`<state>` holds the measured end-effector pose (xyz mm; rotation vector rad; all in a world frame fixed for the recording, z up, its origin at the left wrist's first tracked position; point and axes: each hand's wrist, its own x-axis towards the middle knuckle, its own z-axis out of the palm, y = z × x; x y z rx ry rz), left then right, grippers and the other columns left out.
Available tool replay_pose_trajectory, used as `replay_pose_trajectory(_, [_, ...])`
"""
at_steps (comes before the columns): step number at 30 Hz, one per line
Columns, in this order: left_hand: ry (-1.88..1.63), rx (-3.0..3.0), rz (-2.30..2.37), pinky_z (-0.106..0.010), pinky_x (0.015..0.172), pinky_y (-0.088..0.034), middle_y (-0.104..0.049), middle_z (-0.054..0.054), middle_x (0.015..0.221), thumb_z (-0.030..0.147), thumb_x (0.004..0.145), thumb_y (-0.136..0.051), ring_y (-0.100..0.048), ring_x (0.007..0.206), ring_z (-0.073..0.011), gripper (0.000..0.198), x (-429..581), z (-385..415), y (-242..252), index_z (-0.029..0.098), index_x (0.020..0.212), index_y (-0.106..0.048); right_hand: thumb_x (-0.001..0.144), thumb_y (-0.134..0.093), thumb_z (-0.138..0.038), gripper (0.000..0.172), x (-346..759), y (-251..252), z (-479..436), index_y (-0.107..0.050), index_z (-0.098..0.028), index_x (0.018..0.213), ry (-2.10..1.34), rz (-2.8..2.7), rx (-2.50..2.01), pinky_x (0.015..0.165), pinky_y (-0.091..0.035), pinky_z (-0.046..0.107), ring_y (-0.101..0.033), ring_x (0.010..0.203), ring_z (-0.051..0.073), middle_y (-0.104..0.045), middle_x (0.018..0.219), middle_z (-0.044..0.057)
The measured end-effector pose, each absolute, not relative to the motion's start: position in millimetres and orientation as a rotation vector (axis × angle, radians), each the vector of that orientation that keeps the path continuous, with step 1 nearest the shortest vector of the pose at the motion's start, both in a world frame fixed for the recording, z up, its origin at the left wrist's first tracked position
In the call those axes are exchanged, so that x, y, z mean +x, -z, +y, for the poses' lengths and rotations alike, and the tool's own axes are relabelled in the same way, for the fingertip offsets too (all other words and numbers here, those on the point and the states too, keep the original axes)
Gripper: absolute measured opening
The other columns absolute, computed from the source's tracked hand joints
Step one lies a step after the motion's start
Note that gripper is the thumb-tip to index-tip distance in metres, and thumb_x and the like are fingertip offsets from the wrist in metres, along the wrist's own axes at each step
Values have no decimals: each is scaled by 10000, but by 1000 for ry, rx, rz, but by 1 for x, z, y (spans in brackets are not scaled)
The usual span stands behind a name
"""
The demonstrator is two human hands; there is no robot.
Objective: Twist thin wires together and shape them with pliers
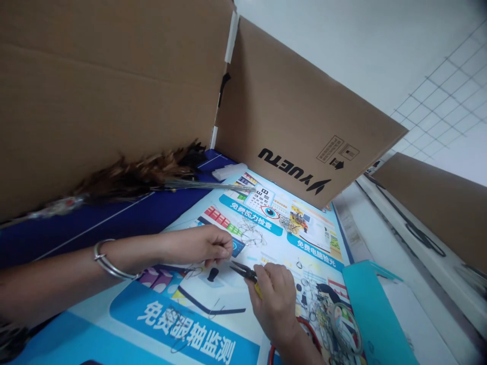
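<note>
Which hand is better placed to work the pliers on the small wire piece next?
Probably the right hand: it grips the pliers, whose tips point at the wire piece pinched by the left hand.

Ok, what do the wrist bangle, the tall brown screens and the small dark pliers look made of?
The thin silver bangle: polished metal, it glints. The tall brown screens: matt cardboard, creased, with printed shipping marks. The small dark pliers in the right hand: probably blackened steel; yellow handle, likely plastic.
</note>
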<state>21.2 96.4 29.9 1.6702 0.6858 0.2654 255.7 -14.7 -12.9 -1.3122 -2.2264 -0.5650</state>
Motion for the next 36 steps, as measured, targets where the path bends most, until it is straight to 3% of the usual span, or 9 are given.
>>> replay_pose_trajectory(10, [-223, 1637, 672, -221, 540, -371, -574, 27, 676, 294, 813, -551, -503, 564, -126, 146, 23, 91, -31, 190, 712, -569, 955, -578, -282, 214, 255, 10, -17, -601, -127, 1101, 664, -2293, -1235, 686, -409, 382, -544, 800, 232, -616, 894, 93])
replay_pose_trajectory(16, [-319, 1447, 704, -203, 455, -269, -563, 36, 635, 360, 821, -621, -430, 494, -98, 177, 27, 85, -21, 194, 765, -600, 952, -589, -295, 215, 257, 6, -16, -612, -120, 1076, 720, -2250, -1208, 660, -412, 367, -537, 753, 217, -620, 855, 88])
replay_pose_trajectory(21, [-559, 1021, 666, -196, 494, -296, -576, 21, 673, 445, 809, -700, -417, 521, -77, 287, 35, 66, -14, 170, 790, -619, 932, -624, -324, 254, 262, 3, -13, -619, -116, 1076, 779, -2179, -1220, 675, -431, 367, -545, 770, 225, -625, 858, 97])
replay_pose_trajectory(29, [-616, 690, 743, -201, 484, -308, -698, -55, 808, 452, 727, -789, -482, 555, -88, 340, 43, 44, -19, 149, 800, -653, 925, -635, -342, 272, 263, 4, -14, -628, -119, 1081, 917, -2167, -1218, 697, -443, 382, -567, 799, 237, -627, 879, 107])
replay_pose_trajectory(36, [-608, 936, 816, -219, 474, -232, -512, 37, 481, 538, 793, -683, -371, 466, -78, 408, 38, 49, -11, 135, 727, -676, 938, -614, -345, 264, 264, 4, -15, -628, -133, 1094, 964, -2199, -1218, 705, -443, 393, -574, 809, 241, -635, 902, 112])
